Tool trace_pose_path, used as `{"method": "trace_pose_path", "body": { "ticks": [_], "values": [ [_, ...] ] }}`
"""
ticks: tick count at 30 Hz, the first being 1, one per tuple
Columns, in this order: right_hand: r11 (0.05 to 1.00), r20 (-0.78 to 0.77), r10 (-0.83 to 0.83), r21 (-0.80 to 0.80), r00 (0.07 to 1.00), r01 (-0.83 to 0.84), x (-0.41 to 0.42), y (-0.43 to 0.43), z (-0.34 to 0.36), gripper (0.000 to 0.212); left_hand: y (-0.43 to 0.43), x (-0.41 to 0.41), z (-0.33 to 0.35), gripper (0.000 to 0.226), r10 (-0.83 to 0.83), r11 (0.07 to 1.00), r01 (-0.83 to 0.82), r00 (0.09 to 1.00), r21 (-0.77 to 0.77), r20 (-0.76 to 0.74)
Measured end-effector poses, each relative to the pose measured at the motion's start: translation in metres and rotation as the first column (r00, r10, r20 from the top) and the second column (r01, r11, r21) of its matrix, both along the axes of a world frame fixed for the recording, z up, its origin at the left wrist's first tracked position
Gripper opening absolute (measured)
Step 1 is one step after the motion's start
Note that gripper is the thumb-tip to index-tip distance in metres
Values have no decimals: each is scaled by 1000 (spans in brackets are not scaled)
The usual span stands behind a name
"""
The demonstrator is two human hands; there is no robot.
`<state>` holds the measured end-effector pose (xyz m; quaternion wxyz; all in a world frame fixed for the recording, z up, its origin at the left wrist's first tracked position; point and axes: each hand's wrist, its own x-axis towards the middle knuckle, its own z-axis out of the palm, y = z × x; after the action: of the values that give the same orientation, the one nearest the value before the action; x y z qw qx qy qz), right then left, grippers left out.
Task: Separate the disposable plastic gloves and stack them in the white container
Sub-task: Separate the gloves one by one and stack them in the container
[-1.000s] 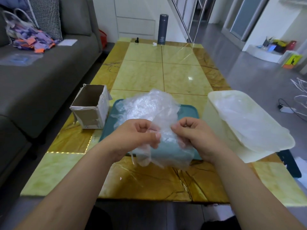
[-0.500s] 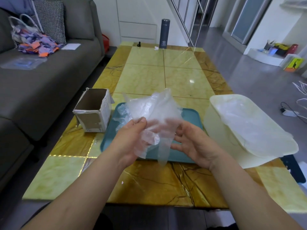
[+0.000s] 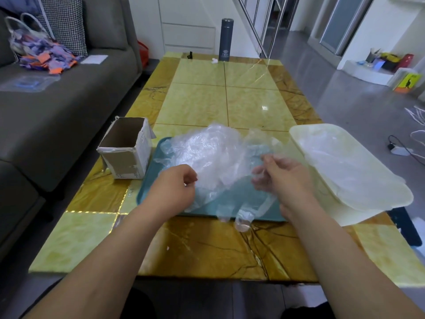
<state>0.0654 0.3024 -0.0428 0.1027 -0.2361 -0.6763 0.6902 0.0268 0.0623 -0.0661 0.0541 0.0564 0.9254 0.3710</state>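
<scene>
A crumpled pile of clear plastic gloves (image 3: pixel 207 153) lies on the teal tray (image 3: pixel 248 203). My left hand (image 3: pixel 177 187), fingers curled, pinches the pile's near edge. My right hand (image 3: pixel 282 173) pinches one separate clear glove (image 3: pixel 255 203) held up over the tray; the glove's fingers hang down past the tray's front edge. The white container (image 3: pixel 391 199) stands just right of the tray, with several flat clear gloves (image 3: pixel 340 162) stacked inside it.
An open cardboard box (image 3: pixel 126 148) stands left of the tray. A dark flask (image 3: pixel 225 39) is at the table's far end. A grey sofa (image 3: pixel 57 107) runs along the left side. Cables lie on the floor (image 3: pixel 345 100) at the right.
My hands have drawn apart: the right moved rightward with a single glove pulled free of the pile, while the left stayed holding the pile over the tray.
</scene>
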Motion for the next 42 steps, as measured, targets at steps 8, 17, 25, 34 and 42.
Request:
{"method": "trace_pose_path", "body": {
  "ticks": [8, 17, 25, 34, 42],
  "values": [
    [936, 88, 172, 297, 981, -191, 8, 3, 4, 18, 11, -8, -23, 15, -216, 936, 222, 975, -273, 50],
    [916, 78, 69, 391, 995, -95, 4, 6, -4, 33, -2, -7, 3, 14, -28, 999, 30, 991, 13, -132],
    [888, 3, 68, 457, 998, -62, 5, 1, 2, 28, -6, 19, 55, 22, -237, 675, 56, 960, 736, 145],
    [907, 6, 413, 92, 911, -412, 14, -6, 14, 18, -4, 28, 57, 21, -556, 585, 184, 800, 790, 226],
    [821, 61, 546, -233, 835, -520, 8, -15, -9, 20, 9, 20, 37, 31, -250, 813, 66, 937, 579, 244]
  ]
}}
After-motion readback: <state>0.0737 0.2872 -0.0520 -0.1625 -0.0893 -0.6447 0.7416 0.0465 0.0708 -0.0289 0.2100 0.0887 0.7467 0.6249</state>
